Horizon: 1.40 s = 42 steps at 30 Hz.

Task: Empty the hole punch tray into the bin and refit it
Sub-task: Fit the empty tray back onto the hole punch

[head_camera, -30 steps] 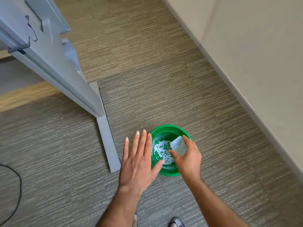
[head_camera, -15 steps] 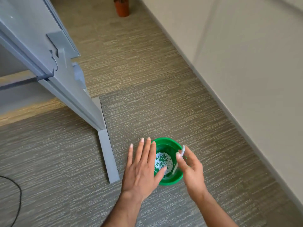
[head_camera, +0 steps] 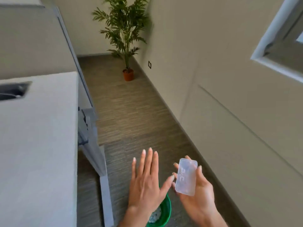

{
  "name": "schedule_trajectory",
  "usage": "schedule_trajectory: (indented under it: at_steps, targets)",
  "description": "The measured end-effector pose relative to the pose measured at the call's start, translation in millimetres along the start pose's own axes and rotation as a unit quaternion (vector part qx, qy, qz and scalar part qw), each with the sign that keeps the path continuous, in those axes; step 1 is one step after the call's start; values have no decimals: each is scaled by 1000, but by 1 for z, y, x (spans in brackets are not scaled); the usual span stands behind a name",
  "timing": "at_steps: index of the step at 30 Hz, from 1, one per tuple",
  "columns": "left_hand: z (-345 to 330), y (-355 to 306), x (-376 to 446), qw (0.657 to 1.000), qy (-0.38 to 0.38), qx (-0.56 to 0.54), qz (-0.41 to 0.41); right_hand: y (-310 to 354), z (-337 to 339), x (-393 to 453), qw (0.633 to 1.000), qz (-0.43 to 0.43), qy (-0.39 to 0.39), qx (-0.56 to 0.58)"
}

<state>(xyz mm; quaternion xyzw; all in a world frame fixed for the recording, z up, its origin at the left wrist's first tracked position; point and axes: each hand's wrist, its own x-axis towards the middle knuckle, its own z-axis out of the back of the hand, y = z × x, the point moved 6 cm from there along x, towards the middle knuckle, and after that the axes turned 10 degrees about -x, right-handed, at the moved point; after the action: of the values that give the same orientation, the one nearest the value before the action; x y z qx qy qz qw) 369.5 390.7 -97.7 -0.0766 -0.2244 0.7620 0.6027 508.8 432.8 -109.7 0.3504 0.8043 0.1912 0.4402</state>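
My right hand (head_camera: 199,200) holds the clear plastic hole punch tray (head_camera: 186,176) upright, its flat face toward me, well above the floor. Below it, on the carpet, stands the green bin (head_camera: 164,212), with white paper dots showing inside; my left arm hides most of it. My left hand (head_camera: 146,182) hovers flat over the bin with fingers spread and nothing in it. No hole punch shows in this view.
A grey desk top (head_camera: 37,145) fills the left side, with a dark cable slot (head_camera: 13,90) at its back. Its grey leg and foot (head_camera: 105,185) stand just left of the bin. A potted palm (head_camera: 126,46) stands in the far corner. A beige wall (head_camera: 229,112) runs along the right.
The view has tilted up from the floor to the room. My right hand lifted the tray out of the bin and turned it upright. My left hand stays spread over the bin.
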Motion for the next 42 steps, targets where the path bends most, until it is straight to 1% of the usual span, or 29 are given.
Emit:
schedule_trajectory:
  at_steps: [2, 5, 9, 11, 14, 17, 21, 28, 32, 36, 39, 42]
  targets:
    - [42, -5, 2, 1000, -16, -2, -4, 18, -30, -22, 1000, -2, 21, -3]
    - [91, 2, -2, 999, -37, 26, -5, 30, -69, -47, 998, -9, 45, -30]
    - [158, 38, -17, 996, -61, 55, 37, 23, -130, -76, 993, -30, 72, -90]
    - [186, 64, -27, 993, -71, 65, 64, 7, -158, -88, 989, -43, 76, -119]
    - [226, 103, -43, 989, -85, 74, 99, -20, -202, -101, 982, -40, 86, -165]
    - [260, 150, -67, 985, -88, 88, 121, -61, -252, -114, 972, -61, 97, -203]
    - [290, 215, -97, 982, -75, 93, 144, -123, -305, -117, 963, -89, 94, -235]
    - [320, 306, -136, 984, -41, 83, 152, -202, -368, -113, 955, -82, 113, -260]
    - [320, 336, -150, 989, -6, 39, 142, -229, -385, -109, 956, -74, 92, -269]
    - [314, 351, -161, 994, 8, -3, 112, -246, -391, -105, 953, -72, 64, -286]
    - [313, 354, -164, 995, -10, -54, 84, -252, -393, -102, 947, -68, 50, -310]
    - [310, 358, -162, 991, 24, -95, 86, -254, -393, -98, 946, -69, 45, -312]
